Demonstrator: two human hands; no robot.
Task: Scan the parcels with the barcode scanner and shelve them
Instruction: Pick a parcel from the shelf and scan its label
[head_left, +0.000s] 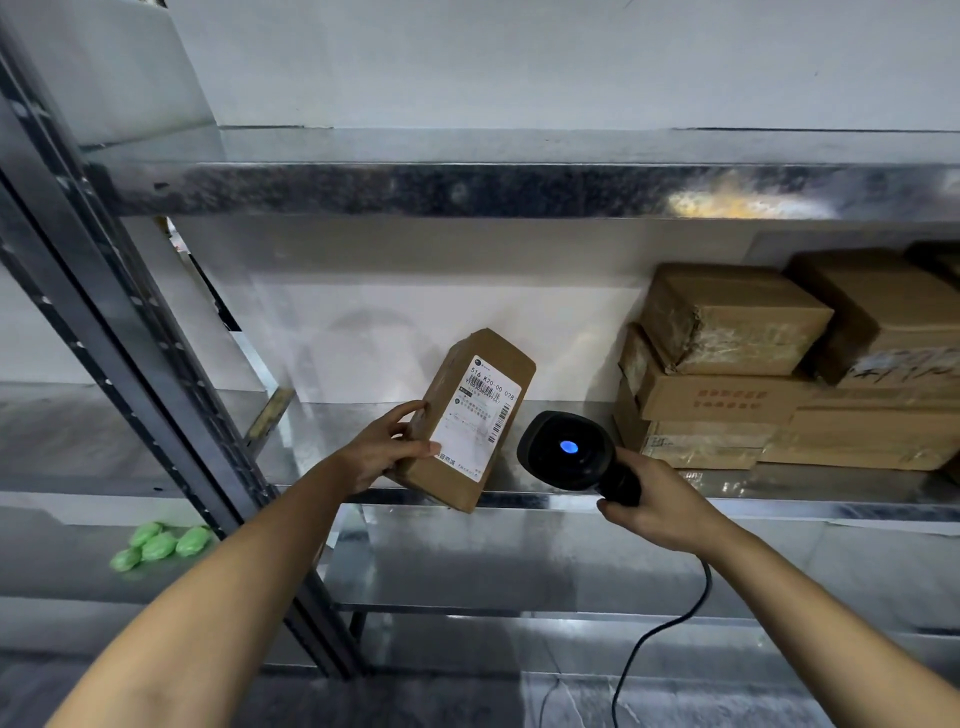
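Left hand (387, 449) grips the labelled parcel (467, 421), right hand (657, 506) clenches the scanner (569, 452) just beside those fingers — scanning step, shelving likely next.

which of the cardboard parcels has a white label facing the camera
The tilted parcel gripped by the left hand; the stacked boxes at right show bare cardboard, tape or print instead.

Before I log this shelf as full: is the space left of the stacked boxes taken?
No: left of the stacked boxes the shelf is bare, with only the parcel in the left hand there.
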